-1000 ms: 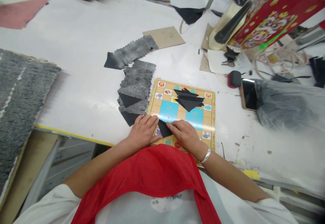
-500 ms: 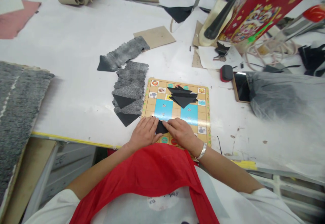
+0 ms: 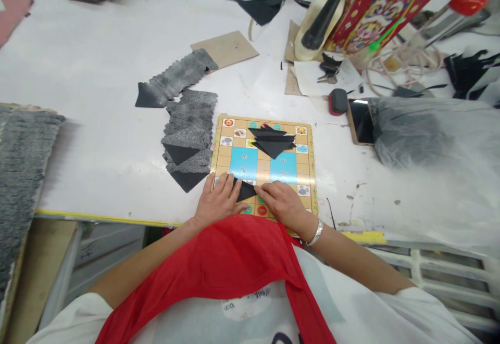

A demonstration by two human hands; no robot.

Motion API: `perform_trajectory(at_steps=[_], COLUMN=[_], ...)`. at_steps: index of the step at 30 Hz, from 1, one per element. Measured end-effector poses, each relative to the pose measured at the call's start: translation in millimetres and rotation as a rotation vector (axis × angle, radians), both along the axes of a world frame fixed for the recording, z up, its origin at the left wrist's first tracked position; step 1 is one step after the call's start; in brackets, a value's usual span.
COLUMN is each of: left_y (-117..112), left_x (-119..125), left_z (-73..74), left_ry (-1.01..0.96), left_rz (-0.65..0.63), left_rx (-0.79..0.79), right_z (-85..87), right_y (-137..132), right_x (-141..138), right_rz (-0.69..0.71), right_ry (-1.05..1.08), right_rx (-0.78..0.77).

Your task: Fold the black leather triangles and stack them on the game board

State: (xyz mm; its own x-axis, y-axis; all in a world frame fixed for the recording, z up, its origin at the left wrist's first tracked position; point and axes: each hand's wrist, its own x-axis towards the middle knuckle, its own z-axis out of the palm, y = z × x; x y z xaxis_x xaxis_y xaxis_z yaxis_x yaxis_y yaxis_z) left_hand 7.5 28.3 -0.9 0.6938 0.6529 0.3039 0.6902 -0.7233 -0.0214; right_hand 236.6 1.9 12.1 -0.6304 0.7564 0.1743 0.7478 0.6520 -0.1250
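A small black folded piece of sheet material [image 3: 247,192] lies at the near side of a printed game board [image 3: 263,166]. My left hand [image 3: 219,198] is over the left end of this piece, fingers on top and thumb along the near edge. At the right end, the fingertips of my right hand [image 3: 283,204] pinch the piece; a silver bracelet is on that wrist. Farther up the board rests a loose stack of black triangular pieces [image 3: 272,141]. Left of the board, overlapping grey and black pieces [image 3: 189,130] lie in a row.
A second grey strip [image 3: 177,78] touches a tan card [image 3: 226,50]. To the right are a phone [image 3: 360,120], a small black-and-red case [image 3: 338,101] and a plastic bag [image 3: 414,133]. Behind them stand a red box [image 3: 378,11] and a black-handled tool [image 3: 324,16]. Grey textured material [image 3: 23,177] lies left.
My left hand has shifted slightly left along the black piece, so more of it shows between my hands. The whole view has moved a little to the right.
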Motion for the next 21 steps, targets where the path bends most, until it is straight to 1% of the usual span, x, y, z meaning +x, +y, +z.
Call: perform_trajectory(at_steps=[3, 7, 10, 12, 16, 21], left_y=[-0.1, -0.8, -2.5, -3.7, -5.4, -8.1], left_x=[2.6, 8.0, 11.9, 14.4, 19.6, 25.6], left_z=[3.3, 0.3, -1.4, -0.1, 6.3, 14.2], left_ry=[0.043, 0.113, 0.155, 0.184, 0.230, 0.240], left_rz=[-0.022, -0.071, -0.050, -0.034, -0.003, 0.043], left_rx=[-0.004, -0.088, -0.132, -0.158, -0.226, -0.287], right_z=[1.1, 0.7, -1.0, -1.5, -1.2, -1.2], right_y=[0.0, 0.4, 0.1, -0.9, -5.7, -10.8], right_x=[-0.2, -0.3, 1.2, 2.7, 4.1, 4.1], right_rz=[-0.013, -0.025, -0.029, -0.033, -0.060, -0.143], right_ry=[-0.012, -0.009, -0.019, -0.019, -0.006, 0.021], right_rx=[-0.018, -0.034, -0.040, -0.041, -0.074, -0.130])
